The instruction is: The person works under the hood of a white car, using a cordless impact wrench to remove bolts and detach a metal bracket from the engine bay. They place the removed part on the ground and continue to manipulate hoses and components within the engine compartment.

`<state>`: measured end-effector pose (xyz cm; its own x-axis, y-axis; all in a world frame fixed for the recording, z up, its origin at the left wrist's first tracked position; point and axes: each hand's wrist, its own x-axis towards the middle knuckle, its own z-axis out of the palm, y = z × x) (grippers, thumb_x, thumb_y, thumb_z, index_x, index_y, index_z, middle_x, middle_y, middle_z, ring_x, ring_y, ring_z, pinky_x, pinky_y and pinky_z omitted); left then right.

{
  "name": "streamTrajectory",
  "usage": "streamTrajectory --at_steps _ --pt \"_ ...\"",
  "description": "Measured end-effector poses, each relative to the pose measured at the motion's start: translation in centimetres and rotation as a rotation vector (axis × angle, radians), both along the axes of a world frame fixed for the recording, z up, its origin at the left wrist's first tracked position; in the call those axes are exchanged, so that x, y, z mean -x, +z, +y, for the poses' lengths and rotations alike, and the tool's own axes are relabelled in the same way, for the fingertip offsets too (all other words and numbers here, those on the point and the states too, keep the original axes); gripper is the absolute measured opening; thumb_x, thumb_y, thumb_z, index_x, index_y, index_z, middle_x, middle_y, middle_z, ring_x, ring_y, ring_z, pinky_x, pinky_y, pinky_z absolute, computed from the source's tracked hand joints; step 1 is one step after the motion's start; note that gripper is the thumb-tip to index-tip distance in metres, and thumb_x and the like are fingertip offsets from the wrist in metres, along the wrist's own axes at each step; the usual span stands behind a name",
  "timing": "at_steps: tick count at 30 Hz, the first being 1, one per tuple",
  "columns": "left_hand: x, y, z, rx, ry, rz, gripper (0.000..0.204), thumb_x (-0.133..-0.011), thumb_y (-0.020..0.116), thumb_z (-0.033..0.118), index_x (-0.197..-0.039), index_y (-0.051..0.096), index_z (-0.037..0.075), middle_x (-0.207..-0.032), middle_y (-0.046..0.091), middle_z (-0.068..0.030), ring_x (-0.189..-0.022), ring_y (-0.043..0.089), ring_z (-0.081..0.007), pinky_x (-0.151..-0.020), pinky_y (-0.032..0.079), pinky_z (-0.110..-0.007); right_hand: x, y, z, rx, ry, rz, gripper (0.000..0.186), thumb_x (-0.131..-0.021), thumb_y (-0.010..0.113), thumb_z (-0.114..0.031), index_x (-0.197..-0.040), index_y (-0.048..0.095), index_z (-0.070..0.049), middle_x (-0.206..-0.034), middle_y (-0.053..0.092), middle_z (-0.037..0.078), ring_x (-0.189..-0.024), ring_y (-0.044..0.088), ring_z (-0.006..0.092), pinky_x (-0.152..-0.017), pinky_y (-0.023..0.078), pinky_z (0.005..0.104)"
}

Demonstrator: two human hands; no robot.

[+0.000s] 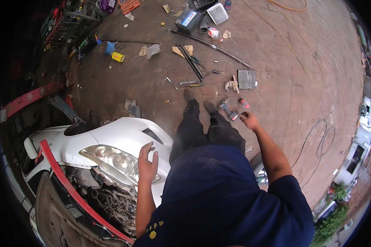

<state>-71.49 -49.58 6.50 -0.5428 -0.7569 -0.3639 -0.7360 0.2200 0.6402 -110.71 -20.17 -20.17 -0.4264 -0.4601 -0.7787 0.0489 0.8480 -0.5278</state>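
Fingers (145,150) of the left hand (147,165) are loosely extended, the thumb parted from them, and nothing is seen gripped; whether the white car front (123,131), spread beneath and toward ten o'clock, is touched cannot be told. At the right hand (250,121) the fingers are curled in toward the thumb, nearly closed; whether anything small is pinched there cannot be told.

At nine o'clock from the left hand a headlight (115,159) is set in the bodywork. Between seven and eight, the engine bay (111,197) is exposed, and past it a red bar (72,187) is seen at eight.

Just beside the right hand, at ten o'clock, a cordless power tool (225,106) is laid on the brick floor (276,103); a small bottle (243,103) is found between eleven and twelve. Farther out, a pleated grey panel (246,79) is placed at twelve, wrenches (188,82) are scattered at ten, and a long metal bar (231,57) and a dark battery (189,20) are seen at eleven.
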Motion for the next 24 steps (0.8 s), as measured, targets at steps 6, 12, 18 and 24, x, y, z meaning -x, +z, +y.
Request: streamTrajectory --at_steps 6,12,18,24 --pt "2.8 -2.1 -8.2 -0.047 -0.138 0.029 0.039 -0.091 0.065 0.006 -0.129 0.060 0.001 -0.119 0.064 -0.0181 -0.103 0.067 -0.0289 -0.094 0.051 -0.039 3.5 3.3 0.6 -0.081 -0.340 0.070 0.032 -0.097 0.063 -0.026 -0.105 0.068 0.005 -0.084 0.069 0.007 -0.074 0.062 0.0148 -0.070 0.051 0.0307" --pt "3.3 -7.5 -15.9 -0.090 -0.099 -0.019 0.037 -0.094 0.064 0.013 -0.128 0.061 0.000 -0.119 0.066 -0.0171 -0.104 0.067 -0.0284 -0.094 0.051 -0.038 5.0 7.0 -2.6 -0.072 -0.276 0.164 0.035 -0.096 0.064 -0.030 -0.107 0.070 0.003 -0.083 0.069 0.007 -0.074 0.062 0.0152 -0.071 0.051 0.0316" --pt "4.1 -11.8 -19.7 -0.180 0.000 -0.022 0.035 -0.097 0.063 0.016 -0.127 0.061 -0.003 -0.118 0.068 -0.0180 -0.103 0.069 -0.0258 -0.094 0.052 -0.036 3.9 7.6 -10.9 -0.078 -0.042 0.156 0.037 -0.096 0.064 -0.034 -0.110 0.070 0.000 -0.092 0.072 0.014 -0.084 0.068 0.0231 -0.079 0.053 0.0364" --pt "0.0 -16.6 -15.9 -0.483 0.308 -0.114 0.038 -0.101 0.059 0.016 -0.132 0.058 -0.006 -0.120 0.069 -0.0161 -0.108 0.066 -0.0205 -0.098 0.050 -0.032 4.7 -2.2 -17.6 -0.033 0.196 0.077 0.039 -0.094 0.064 -0.034 -0.111 0.070 0.000 -0.102 0.073 0.022 -0.100 0.069 0.0381 -0.088 0.053 0.0437"
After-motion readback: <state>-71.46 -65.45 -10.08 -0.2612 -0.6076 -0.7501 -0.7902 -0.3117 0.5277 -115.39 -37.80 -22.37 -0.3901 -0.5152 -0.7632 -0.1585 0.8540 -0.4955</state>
